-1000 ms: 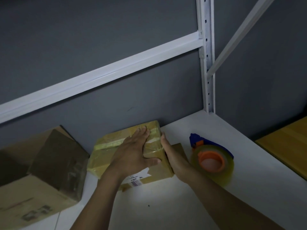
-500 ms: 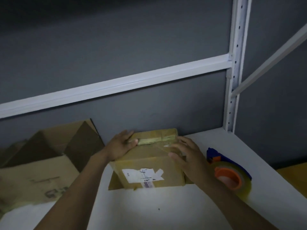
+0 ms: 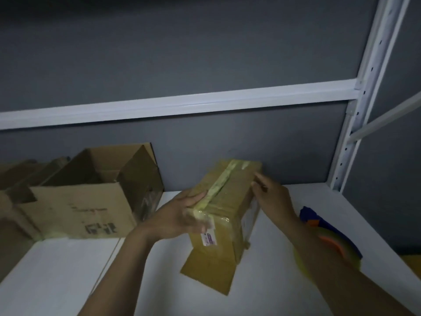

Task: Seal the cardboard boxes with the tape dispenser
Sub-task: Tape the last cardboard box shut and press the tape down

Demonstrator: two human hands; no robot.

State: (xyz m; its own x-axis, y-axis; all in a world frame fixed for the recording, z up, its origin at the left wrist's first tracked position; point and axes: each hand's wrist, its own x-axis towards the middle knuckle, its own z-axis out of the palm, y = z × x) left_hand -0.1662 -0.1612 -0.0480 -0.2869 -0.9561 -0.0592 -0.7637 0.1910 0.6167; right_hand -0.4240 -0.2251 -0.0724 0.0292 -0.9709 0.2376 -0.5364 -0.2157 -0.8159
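Left hand [image 3: 180, 218] and right hand [image 3: 274, 199] hold taped box [image 3: 232, 201] beside open carton [image 3: 75, 213]

The small box [image 3: 230, 201], brown with a yellowish tape strip along its top, runs from 7 to 1 o'clock, one flap [image 3: 211, 272] splayed out at 7. A larger open box [image 3: 77, 210] sits at its 9 o'clock. The blue-and-orange tape dispenser [image 3: 339, 249] lies at 4 o'clock.
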